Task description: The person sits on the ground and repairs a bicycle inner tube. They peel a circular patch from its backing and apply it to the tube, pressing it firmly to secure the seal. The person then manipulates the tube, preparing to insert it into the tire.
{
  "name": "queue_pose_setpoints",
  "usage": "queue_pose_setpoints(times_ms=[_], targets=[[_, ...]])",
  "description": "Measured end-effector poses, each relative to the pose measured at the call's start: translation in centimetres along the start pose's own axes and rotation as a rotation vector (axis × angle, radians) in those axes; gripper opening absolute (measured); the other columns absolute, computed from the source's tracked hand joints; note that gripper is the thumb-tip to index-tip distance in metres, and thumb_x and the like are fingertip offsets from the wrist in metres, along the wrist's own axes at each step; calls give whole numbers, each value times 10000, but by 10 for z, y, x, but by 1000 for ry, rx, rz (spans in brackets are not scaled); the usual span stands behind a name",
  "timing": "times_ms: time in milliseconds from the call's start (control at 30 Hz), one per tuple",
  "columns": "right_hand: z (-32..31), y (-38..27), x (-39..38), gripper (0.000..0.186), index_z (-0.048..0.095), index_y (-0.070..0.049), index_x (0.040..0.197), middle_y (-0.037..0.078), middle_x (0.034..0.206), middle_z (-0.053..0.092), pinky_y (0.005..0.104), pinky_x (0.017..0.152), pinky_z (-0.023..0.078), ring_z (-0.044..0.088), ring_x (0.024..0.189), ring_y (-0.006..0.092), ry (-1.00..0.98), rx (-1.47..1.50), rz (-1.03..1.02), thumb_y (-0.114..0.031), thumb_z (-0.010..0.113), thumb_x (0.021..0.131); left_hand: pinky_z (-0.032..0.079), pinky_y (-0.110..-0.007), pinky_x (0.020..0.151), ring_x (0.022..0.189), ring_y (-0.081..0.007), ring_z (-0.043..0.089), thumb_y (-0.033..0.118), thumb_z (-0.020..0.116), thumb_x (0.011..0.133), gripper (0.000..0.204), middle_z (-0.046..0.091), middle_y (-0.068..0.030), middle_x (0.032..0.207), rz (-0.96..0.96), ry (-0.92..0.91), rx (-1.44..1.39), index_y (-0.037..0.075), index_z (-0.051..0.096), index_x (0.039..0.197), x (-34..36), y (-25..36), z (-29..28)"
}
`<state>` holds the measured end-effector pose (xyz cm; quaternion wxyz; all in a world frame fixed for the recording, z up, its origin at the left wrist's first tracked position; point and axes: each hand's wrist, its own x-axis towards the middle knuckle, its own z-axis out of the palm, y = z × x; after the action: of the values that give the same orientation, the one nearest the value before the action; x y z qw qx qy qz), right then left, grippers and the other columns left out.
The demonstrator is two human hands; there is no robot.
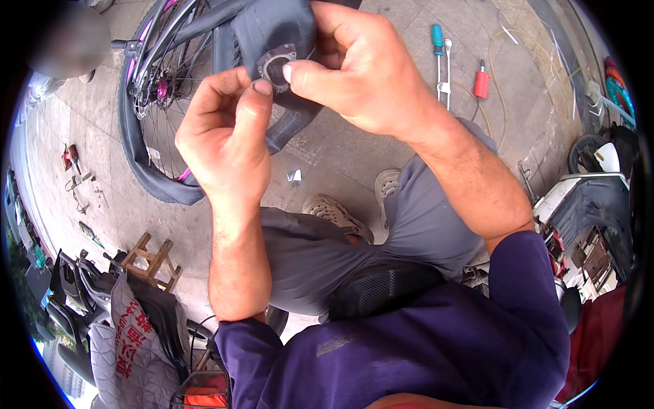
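Note:
My right hand (361,82) grips a dark rubber inner tube (267,26), thumb on a small round patch (278,67) with a clear, crinkled film around it. My left hand (225,136) is closed on the same tube, its thumb and fingertips beside the patch's lower left edge. The tube hangs over a bicycle wheel (161,88) with pink parts and a loose black tyre (127,116) around it.
A teal screwdriver (437,41), a wrench (447,61) and a red-handled tool (481,83) lie at right. A wooden stool (150,266) and scooter (129,327) stand lower left, tools (71,158) on the left floor, another person (37,85) upper left, cluttered bins (579,218) right.

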<state>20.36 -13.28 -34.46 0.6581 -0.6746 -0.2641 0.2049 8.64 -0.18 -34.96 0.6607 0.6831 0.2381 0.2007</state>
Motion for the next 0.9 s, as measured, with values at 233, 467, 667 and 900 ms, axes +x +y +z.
queue_pose_setpoints(times_ms=[233, 467, 667, 900], targets=[[16, 11, -9, 195, 705, 37, 937, 77, 671, 664, 291, 561, 481, 579, 621, 72, -21, 137, 52, -113, 678, 815, 450, -193, 682, 784, -64, 602, 8, 618, 923, 133, 689, -27, 962, -55, -6, -175, -12, 650, 1051, 7, -1, -4], [11, 5, -6, 193, 702, 41, 926, 87, 685, 678, 295, 562, 481, 589, 628, 80, -11, 80, -20, -115, 674, 816, 403, -171, 648, 709, -42, 524, -35, 589, 891, 164, 670, -6, 928, -68, 9, -200, -18, 647, 1043, 4, 5, 4], [8, -3, -5, 209, 696, 41, 922, 101, 718, 686, 296, 590, 486, 604, 658, 93, -43, 2, 77, -132, 678, 806, 445, -201, 741, 777, -64, 563, -30, 589, 897, 171, 673, -20, 944, -39, 1, -185, -26, 646, 1058, 2, 2, 2], [8, 1, -3, 215, 693, 29, 916, 135, 718, 676, 317, 600, 501, 630, 642, 138, -2, -42, -62, -143, 691, 787, 488, -228, 803, 854, -78, 613, -29, 588, 917, 142, 690, -41, 963, 16, -6, -72, -37, 656, 1042, 2, 0, 2]])
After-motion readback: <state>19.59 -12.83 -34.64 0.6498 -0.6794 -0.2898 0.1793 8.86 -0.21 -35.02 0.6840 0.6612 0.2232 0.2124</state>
